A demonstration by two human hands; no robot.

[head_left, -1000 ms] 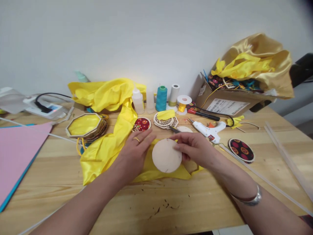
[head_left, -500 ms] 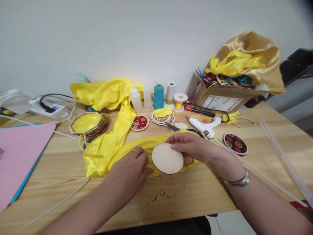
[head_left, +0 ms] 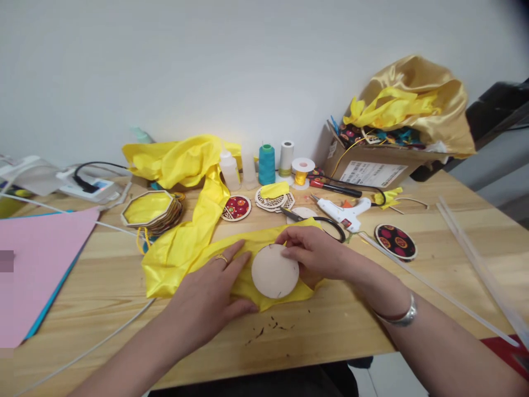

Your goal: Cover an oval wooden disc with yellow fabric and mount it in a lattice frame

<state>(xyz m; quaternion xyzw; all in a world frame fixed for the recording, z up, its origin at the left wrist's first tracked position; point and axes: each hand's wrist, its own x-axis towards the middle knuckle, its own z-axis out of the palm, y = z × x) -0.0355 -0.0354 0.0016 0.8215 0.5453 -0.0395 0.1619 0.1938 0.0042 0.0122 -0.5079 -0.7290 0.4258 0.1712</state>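
Note:
A pale round wooden disc (head_left: 274, 273) is pinched at its upper right edge by my right hand (head_left: 312, 251). It lies over a length of yellow satin fabric (head_left: 182, 262) spread on the wooden table. My left hand (head_left: 217, 286) rests on the fabric just left of the disc, fingers stretched out and spread. Black-handled scissors (head_left: 334, 227) lie just beyond my right hand. A white glue gun (head_left: 345, 212) sits to their right.
At the back stand white bottles (head_left: 229, 170), a teal thread cone (head_left: 266, 165) and ribbon spools (head_left: 302, 170). Octagonal frames (head_left: 151, 209) are stacked left, near pink sheets (head_left: 45, 259). A patterned disc (head_left: 395, 241) and a cardboard box (head_left: 370, 165) are right.
My left hand has opened and flattened onto the fabric. My right hand has brought the disc slightly left and flatter over the cloth, uncovering more of the scissors' handles.

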